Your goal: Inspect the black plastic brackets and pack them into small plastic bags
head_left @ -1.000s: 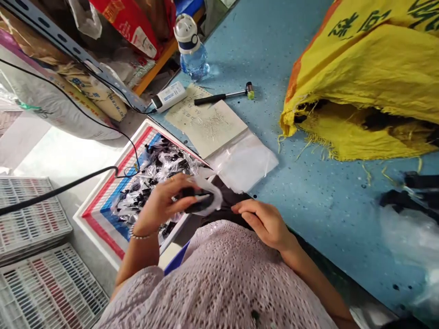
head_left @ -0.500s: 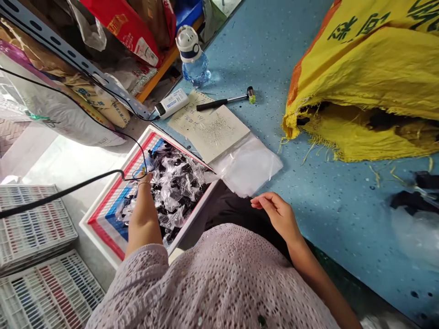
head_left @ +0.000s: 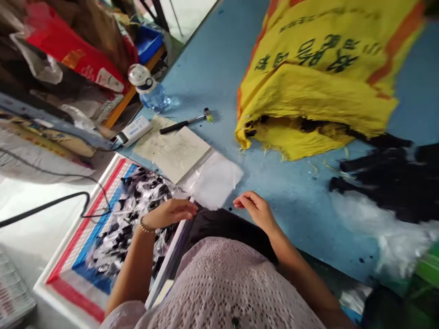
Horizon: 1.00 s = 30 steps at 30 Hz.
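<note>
Over the right edge of a crate (head_left: 65,249) full of small bagged black items (head_left: 115,228), my left hand (head_left: 171,213) hangs with fingers slightly bent and apart, holding nothing. My right hand (head_left: 254,205) is above the near edge of the blue table (head_left: 284,201); its fingers are bent, thumb near the fingertips, and whether something small is between them cannot be made out. Between and beyond both hands lies a stack of clear plastic bags (head_left: 214,178). It adjoins a beige card (head_left: 174,153) scattered with tiny pieces.
A black-handled hammer (head_left: 183,123), a white device (head_left: 133,131) and a water bottle (head_left: 151,91) stand or lie beyond the card. A yellow woven sack (head_left: 308,96) is on the table. Black items (head_left: 398,178) and clear plastic (head_left: 394,233) lie at right. A black cable (head_left: 44,209) crosses the left.
My left hand has come out from over the crate's far side, moving right toward my right hand. The view has turned right, showing more of the black items at the table's right.
</note>
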Tool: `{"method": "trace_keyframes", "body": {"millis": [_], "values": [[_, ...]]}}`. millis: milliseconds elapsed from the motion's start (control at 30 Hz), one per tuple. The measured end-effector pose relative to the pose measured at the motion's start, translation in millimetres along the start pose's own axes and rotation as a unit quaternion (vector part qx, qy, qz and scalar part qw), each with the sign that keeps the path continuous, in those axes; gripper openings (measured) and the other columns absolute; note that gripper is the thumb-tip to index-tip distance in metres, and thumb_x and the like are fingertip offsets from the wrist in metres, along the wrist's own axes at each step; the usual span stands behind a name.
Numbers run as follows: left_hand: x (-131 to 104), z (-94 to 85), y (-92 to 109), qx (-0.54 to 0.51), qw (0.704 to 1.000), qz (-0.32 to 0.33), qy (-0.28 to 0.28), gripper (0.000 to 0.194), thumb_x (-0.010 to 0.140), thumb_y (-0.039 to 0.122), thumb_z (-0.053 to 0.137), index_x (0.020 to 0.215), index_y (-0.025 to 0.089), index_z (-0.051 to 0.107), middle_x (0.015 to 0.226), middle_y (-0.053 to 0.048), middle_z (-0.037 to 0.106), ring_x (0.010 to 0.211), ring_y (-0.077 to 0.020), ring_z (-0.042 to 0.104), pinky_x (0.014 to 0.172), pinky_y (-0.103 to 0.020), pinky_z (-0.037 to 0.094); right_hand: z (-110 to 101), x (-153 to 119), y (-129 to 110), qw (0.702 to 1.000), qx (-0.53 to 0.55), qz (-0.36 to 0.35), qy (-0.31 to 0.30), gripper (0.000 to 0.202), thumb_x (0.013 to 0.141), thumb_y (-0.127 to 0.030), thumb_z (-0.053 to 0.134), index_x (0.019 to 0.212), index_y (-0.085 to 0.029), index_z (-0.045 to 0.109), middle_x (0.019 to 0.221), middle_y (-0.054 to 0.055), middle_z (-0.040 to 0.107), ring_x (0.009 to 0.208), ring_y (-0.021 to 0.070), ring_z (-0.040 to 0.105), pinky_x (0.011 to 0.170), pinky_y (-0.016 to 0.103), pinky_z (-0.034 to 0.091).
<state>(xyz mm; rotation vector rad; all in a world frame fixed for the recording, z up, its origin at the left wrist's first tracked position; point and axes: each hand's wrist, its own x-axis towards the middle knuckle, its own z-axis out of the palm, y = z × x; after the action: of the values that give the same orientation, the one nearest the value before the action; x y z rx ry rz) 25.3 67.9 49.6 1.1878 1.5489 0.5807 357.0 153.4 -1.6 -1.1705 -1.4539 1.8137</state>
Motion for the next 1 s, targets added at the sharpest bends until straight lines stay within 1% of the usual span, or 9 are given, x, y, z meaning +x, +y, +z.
{"method": "trace_keyframes", "body": {"millis": [67,100,200,333,433,533,733,833,1000], "values": [[32,17.7,46,0.033,0.98,0.136,-0.144,0.032,0.088,0.041,0.074,0.119,0.033,0.076,0.103,-0.003,0.082,0.086,-0.0243,0.078,0.073,-0.035,0.065,-21,16,-6,0.999,-0.032,-0.031,0.019,0.031,0.098,-0.053,0.061,0.097,-0.023,0.069,0.095,0.005,0.078,0.087,0.0201,0.076,0.085,0.038,0.063],[57,29.8,67,0.074,0.962,0.201,-0.167,0.034,0.095,0.041,0.065,0.127,0.034,0.072,0.112,-0.004,0.081,0.093,-0.0235,0.078,0.078,-0.034,0.065,-35,26,-11,0.995,-0.07,-0.054,0.043,0.03,0.099,-0.052,0.06,0.101,-0.023,0.07,0.097,0.005,0.078,0.09,0.0202,0.075,0.086,0.038,0.062],[153,74.3,126,0.215,0.924,0.313,-0.051,0.035,0.1,0.039,0.054,0.127,0.027,0.07,0.123,-0.01,0.076,0.107,-0.0267,0.075,0.094,-0.039,0.062,-91,66,-30,0.946,-0.252,-0.123,0.161,0.027,0.1,-0.038,0.054,0.115,-0.022,0.07,0.114,0.009,0.075,0.106,0.0233,0.071,0.098,0.042,0.057],[283,113.1,183,0.277,0.908,0.308,0.055,0.041,0.099,0.023,0.043,0.129,0.007,0.066,0.137,-0.026,0.064,0.134,-0.036,0.058,0.118,-0.056,0.041,-175,128,-63,0.844,-0.473,-0.082,0.239,0.047,0.094,-0.014,0.043,0.136,-0.01,0.064,0.14,0.022,0.062,0.136,0.0332,0.054,0.118,0.051,0.04],[348,104.9,214,0.364,0.887,0.241,0.149,0.055,0.098,0.03,0.051,0.146,0.004,0.05,0.159,-0.029,0.044,0.149,-0.0435,0.037,0.122,-0.063,0.027,-231,170,-92,0.806,-0.516,-0.058,0.284,0.062,0.091,-0.01,0.042,0.153,-0.004,0.047,0.154,0.028,0.045,0.145,0.0424,0.039,0.119,0.061,0.032],[393,81.0,237,0.441,0.866,0.127,0.198,0.07,0.097,0.049,0.055,0.147,0.001,0.049,0.152,-0.032,0.05,0.145,-0.0467,0.041,0.12,-0.06,0.03,-274,210,-126,0.76,-0.58,-0.026,0.293,0.066,0.095,-0.017,0.046,0.16,-0.01,0.037,0.158,0.027,0.04,0.144,0.0468,0.037,0.115,0.063,0.034],[442,69.3,254,0.46,0.863,0.068,0.198,0.088,0.097,0.066,0.042,0.157,0.001,0.039,0.16,-0.032,0.042,0.15,-0.0485,0.034,0.123,-0.061,0.019,-301,266,-156,0.752,-0.605,0.07,0.253,0.073,0.1,-0.053,0.05,0.163,-0.02,0.032,0.169,0.021,0.027,0.152,0.0512,0.022,0.111,0.073,0.032],[436,80.6,241,0.485,0.854,0.08,0.171,0.083,0.099,0.062,0.039,0.158,0.003,0.037,0.162,-0.03,0.039,0.151,-0.0487,0.032,0.123,-0.062,0.017,-288,268,-142,0.73,-0.617,0.071,0.285,0.069,0.099,-0.046,0.052,0.16,-0.018,0.038,0.17,0.022,0.026,0.153,0.0517,0.019,0.11,0.076,0.031],[392,103.3,213,0.51,0.845,0.117,0.105,0.072,0.1,0.049,0.04,0.155,0.003,0.04,0.156,-0.029,0.049,0.146,-0.0444,0.042,0.121,-0.058,0.022,-251,242,-117,0.719,-0.614,-0.005,0.326,0.049,0.096,-0.023,0.048,0.137,-0.002,0.064,0.142,0.031,0.057,0.135,0.0461,0.047,0.117,0.063,0.027]]}}
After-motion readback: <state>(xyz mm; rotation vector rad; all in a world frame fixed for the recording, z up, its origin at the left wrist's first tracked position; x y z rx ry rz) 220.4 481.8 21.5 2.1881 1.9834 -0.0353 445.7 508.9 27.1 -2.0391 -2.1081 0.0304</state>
